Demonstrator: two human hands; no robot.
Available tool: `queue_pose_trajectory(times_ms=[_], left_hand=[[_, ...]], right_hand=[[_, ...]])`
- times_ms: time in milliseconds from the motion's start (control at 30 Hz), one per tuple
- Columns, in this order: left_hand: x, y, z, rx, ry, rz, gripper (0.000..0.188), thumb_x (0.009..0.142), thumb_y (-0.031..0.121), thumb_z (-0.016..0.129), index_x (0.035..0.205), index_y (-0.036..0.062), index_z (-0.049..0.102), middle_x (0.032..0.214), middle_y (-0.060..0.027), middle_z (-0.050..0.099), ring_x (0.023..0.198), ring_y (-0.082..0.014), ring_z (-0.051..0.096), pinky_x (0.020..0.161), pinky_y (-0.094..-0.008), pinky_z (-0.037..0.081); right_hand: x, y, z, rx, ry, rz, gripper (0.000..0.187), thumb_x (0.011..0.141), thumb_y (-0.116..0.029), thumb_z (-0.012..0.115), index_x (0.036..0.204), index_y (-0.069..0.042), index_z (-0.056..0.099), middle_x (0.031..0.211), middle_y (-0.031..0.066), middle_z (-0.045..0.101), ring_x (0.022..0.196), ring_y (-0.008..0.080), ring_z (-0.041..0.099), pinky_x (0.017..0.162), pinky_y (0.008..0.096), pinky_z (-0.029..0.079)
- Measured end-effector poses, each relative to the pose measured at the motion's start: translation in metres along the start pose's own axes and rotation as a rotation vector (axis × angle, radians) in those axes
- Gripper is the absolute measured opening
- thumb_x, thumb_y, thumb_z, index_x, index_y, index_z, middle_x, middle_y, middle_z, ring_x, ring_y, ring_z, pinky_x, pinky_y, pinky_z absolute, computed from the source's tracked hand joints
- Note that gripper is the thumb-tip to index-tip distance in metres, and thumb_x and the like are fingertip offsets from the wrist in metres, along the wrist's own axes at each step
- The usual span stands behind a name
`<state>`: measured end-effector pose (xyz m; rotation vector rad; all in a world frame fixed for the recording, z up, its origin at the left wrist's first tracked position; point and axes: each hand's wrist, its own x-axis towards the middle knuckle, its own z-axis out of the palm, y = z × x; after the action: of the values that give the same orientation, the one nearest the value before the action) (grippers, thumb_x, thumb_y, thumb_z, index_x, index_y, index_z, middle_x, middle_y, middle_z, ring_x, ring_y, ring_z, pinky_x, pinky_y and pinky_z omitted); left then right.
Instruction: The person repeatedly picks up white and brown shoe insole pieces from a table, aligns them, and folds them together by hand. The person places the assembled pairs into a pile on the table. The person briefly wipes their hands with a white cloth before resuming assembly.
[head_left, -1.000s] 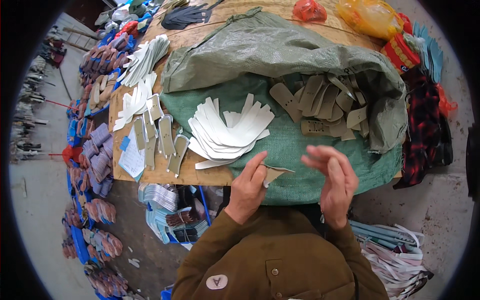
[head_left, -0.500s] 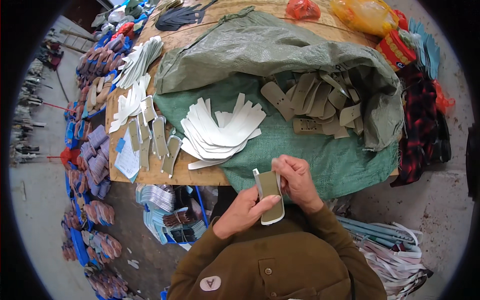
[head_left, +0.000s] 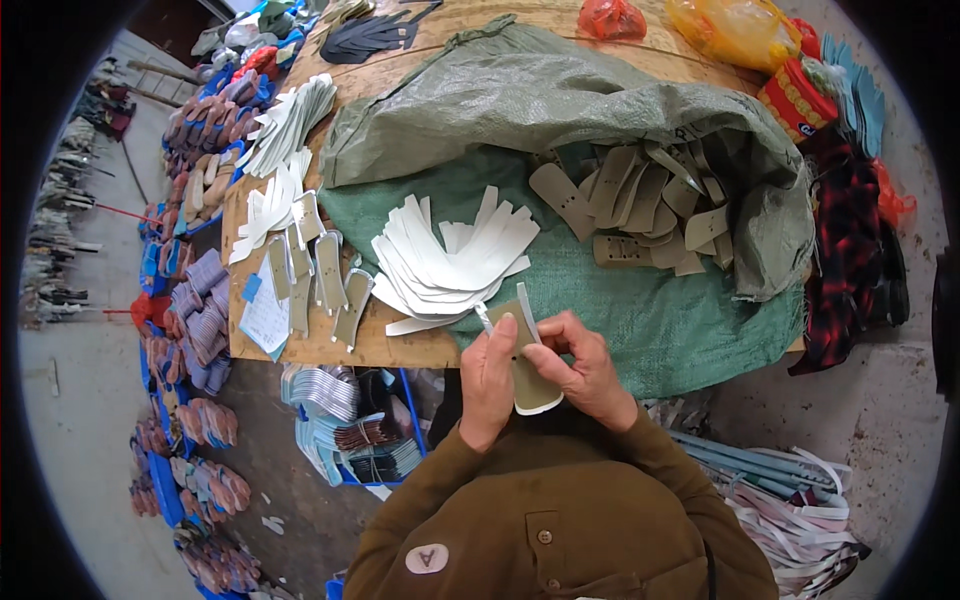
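Blue bins: far left (head_left: 163,490), banded bundles of mixed purple-brown pieces (head_left: 212,488) in and around them; exact kind unclear.
Edged panels: olive with white rims (head_left: 329,272), overlapping on the tabletop (head_left: 400,352), beside a written sheet (head_left: 264,315).
Blue crate: below the tabletop edge (head_left: 412,405), packed with light-blue and dark stacked pieces (head_left: 325,395).
White strips: fanned curved pile (head_left: 455,255), loose, on green woven fabric (head_left: 690,330).
Left hand: closed on the held panel's left side (head_left: 488,380), thumb on its face.
Held panel: olive, white strip round its lower end and up its sides (head_left: 533,386); between both hands, just in front of the tabletop. Probably light, bendable but springy, not fragile; best pinched by the long edges, strip and panel together.
Right hand: pinching the right edge, near the left hand (head_left: 580,365).
Woven sack: grey-green, mouth open (head_left: 560,80), holding loose olive panels (head_left: 640,195), some with holes.
Yellow plastic bag: far right corner (head_left: 725,35), contents can't tell.
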<state>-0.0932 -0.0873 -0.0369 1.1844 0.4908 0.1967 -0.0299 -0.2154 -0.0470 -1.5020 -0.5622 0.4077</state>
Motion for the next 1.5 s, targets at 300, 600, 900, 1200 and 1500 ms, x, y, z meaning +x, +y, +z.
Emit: queue_pose_trajectory(times_ms=[300, 600, 900, 1200, 1500], left_hand=[[0.006, 0.015, -0.021, 0.267, -0.168, 0.218, 0.06, 0.097, 0.047, 0.055, 0.132, -0.0021, 0.053, 0.109, -0.0133, 0.062, 0.089, -0.0151, 0.063, 0.075, -0.0287, 0.055], [-0.002, 0.047, -0.03, 0.619, -1.256, -0.662, 0.039, 0.085, 0.031, 0.077, 0.102, -0.0012, 0.063, 0.079, -0.0019, 0.066, 0.069, -0.009, 0.059, 0.059, -0.0258, 0.047], [-0.032, 0.007, -0.063, 0.634, -0.896, -0.55, 0.05, 0.074, 0.034, 0.085, 0.095, 0.0069, 0.048, 0.069, 0.0043, 0.042, 0.065, -0.0057, 0.04, 0.055, -0.0246, 0.031], [-0.037, 0.007, -0.102, 0.649, -0.863, -0.253, 0.037, 0.097, 0.036, 0.055, 0.106, -0.0006, 0.058, 0.084, -0.0102, 0.062, 0.074, -0.0253, 0.06, 0.07, -0.0356, 0.049], [0.001, 0.06, -0.052, 0.357, -1.05, -0.675, 0.041, 0.101, 0.037, 0.05, 0.092, -0.0019, 0.058, 0.073, -0.0052, 0.064, 0.062, -0.0131, 0.065, 0.058, -0.025, 0.052]], right_hand=[[0.026, -0.05, -0.072, 0.28, -0.33, 0.352, 0.015, 0.091, -0.011, 0.067, 0.1, -0.001, 0.06, 0.084, -0.0004, 0.064, 0.076, 0.0032, 0.058, 0.067, 0.0186, 0.046], [-0.017, -0.037, -0.034, 0.444, -0.912, 0.625, 0.017, 0.093, -0.019, 0.063, 0.091, -0.004, 0.056, 0.075, 0.0005, 0.059, 0.056, 0.0059, 0.053, 0.05, 0.0217, 0.042], [-0.061, 0.013, -0.039, 0.248, -0.562, 0.497, 0.028, 0.096, -0.028, 0.061, 0.109, -0.004, 0.064, 0.091, 0.0003, 0.059, 0.078, 0.0045, 0.052, 0.067, 0.0235, 0.042], [-0.047, 0.004, -0.02, 0.298, -0.528, 0.616, 0.026, 0.1, -0.021, 0.053, 0.118, -0.003, 0.06, 0.091, -0.0001, 0.063, 0.074, 0.0061, 0.052, 0.068, 0.0218, 0.044], [0.008, -0.008, -0.007, 0.494, -0.574, 0.497, 0.027, 0.102, -0.032, 0.049, 0.092, -0.008, 0.055, 0.073, -0.0063, 0.051, 0.056, 0.0001, 0.044, 0.048, 0.0171, 0.034]])
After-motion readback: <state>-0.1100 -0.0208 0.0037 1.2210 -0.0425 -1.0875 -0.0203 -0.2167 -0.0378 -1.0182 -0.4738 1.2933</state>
